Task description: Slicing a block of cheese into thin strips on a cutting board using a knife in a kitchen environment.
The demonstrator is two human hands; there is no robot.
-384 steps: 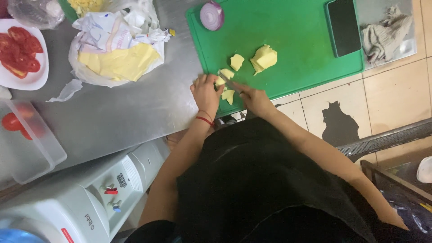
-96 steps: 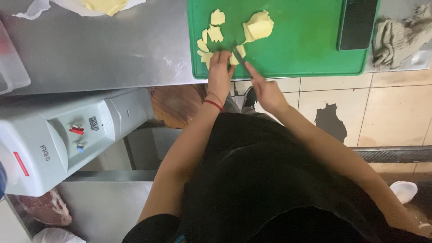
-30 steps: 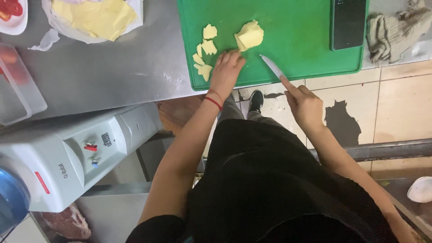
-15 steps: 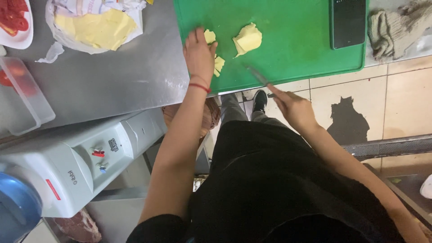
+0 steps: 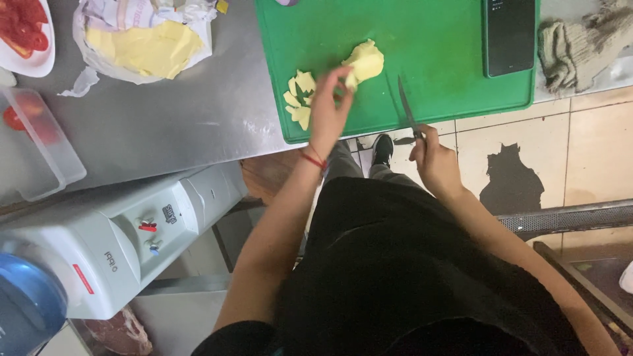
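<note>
A green cutting board (image 5: 428, 46) lies on the steel counter. On it sit a pale yellow chunk (image 5: 364, 60) and a small heap of cut yellow pieces (image 5: 298, 105). My left hand (image 5: 328, 109), with a red band at the wrist, reaches over the board's near edge; its fingertips touch the chunk's left side. My right hand (image 5: 432, 155) is off the board's front edge, shut on the handle of a knife (image 5: 407, 109) whose blade points up over the board.
A dark phone (image 5: 509, 36) lies on the board's right end, a grey rag (image 5: 583, 46) beyond it. Crumpled paper with a yellow slab (image 5: 142, 43), a plate of red slices (image 5: 23, 33) and a clear tub (image 5: 33, 142) stand left. A water dispenser (image 5: 105, 244) is below.
My left hand left the far-left edge of the board and came right to the big chunk. My right hand lifted the knife so its blade stands over the board.
</note>
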